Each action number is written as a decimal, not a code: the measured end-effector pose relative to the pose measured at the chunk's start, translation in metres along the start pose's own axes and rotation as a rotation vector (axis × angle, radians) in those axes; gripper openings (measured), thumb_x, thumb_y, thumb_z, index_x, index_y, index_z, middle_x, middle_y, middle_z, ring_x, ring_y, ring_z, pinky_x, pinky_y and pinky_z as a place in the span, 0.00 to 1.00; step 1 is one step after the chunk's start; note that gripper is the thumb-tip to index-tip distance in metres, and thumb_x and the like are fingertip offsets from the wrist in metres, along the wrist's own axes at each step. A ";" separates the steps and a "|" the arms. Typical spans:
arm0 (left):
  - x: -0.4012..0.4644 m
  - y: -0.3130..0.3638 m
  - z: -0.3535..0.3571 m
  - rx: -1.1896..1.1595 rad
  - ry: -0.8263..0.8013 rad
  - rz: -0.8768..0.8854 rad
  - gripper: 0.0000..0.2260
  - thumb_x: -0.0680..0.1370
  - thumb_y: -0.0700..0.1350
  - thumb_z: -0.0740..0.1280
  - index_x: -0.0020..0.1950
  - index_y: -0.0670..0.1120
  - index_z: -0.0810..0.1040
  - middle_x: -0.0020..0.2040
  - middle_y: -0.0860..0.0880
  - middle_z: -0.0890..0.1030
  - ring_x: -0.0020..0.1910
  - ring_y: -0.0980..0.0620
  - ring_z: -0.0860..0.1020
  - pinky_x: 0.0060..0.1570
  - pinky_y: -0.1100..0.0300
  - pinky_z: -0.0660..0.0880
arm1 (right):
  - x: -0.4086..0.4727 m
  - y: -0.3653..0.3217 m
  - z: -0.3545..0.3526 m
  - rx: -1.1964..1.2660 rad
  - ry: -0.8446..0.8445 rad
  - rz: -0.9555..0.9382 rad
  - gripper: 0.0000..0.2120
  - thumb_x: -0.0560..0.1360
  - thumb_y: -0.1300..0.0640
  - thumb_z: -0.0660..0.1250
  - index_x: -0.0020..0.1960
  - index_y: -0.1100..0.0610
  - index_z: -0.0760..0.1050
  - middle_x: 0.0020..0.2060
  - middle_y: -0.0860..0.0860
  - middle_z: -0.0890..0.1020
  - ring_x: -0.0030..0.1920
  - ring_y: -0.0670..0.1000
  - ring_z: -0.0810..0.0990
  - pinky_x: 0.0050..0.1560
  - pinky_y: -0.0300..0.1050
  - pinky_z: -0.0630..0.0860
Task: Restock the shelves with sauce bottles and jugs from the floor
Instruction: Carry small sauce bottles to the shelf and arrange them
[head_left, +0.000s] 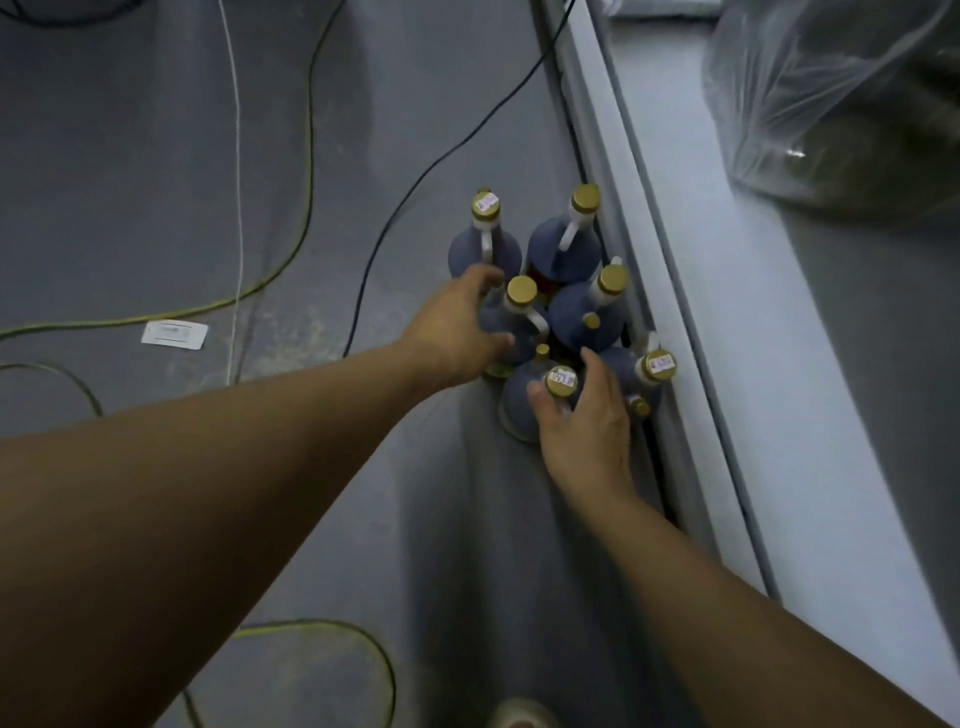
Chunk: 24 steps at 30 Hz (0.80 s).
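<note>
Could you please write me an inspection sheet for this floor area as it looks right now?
Surface: grey floor, dusty patches near the cables.
Job's things: six dark jugs with gold caps, standing clustered upright against the shelf base.
Clutter: white label lying flat on the floor; clear plastic bag on the low shelf.
Grips: left hand reaches around a middle jug; right hand curls at the neck of the nearest jug.
Cables: yellow cable, black cable and white cord loose across the floor.
Surroundings: shoe tip at the bottom edge.
</note>
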<state>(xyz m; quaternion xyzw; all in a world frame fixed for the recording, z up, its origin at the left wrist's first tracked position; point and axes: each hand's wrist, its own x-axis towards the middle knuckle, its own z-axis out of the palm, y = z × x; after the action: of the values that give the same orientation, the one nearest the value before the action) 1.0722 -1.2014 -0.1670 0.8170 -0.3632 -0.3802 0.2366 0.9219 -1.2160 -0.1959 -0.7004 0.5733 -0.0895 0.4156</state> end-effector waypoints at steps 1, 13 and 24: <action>0.008 0.000 0.004 0.031 0.001 0.047 0.26 0.75 0.43 0.70 0.70 0.52 0.64 0.68 0.48 0.71 0.65 0.47 0.71 0.58 0.58 0.68 | 0.004 0.004 0.005 0.027 0.020 -0.017 0.31 0.76 0.49 0.65 0.75 0.54 0.57 0.74 0.52 0.62 0.73 0.52 0.60 0.69 0.45 0.61; 0.012 -0.021 0.011 0.526 0.190 0.323 0.15 0.76 0.53 0.65 0.61 0.50 0.75 0.57 0.44 0.75 0.60 0.46 0.70 0.56 0.54 0.65 | -0.007 0.032 0.018 0.110 0.063 -0.134 0.10 0.76 0.53 0.65 0.54 0.58 0.72 0.52 0.55 0.78 0.52 0.51 0.76 0.42 0.32 0.66; -0.021 -0.064 0.014 -0.049 0.011 0.088 0.11 0.74 0.51 0.70 0.43 0.49 0.70 0.42 0.49 0.78 0.41 0.54 0.76 0.37 0.64 0.72 | -0.006 0.057 0.006 0.183 -0.071 0.070 0.15 0.78 0.49 0.60 0.60 0.56 0.73 0.49 0.49 0.75 0.49 0.48 0.74 0.34 0.29 0.67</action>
<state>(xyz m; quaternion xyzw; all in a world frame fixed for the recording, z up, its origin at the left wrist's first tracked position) 1.0782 -1.1467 -0.2080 0.7963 -0.3881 -0.3737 0.2750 0.8821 -1.2073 -0.2363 -0.6416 0.5718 -0.1020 0.5010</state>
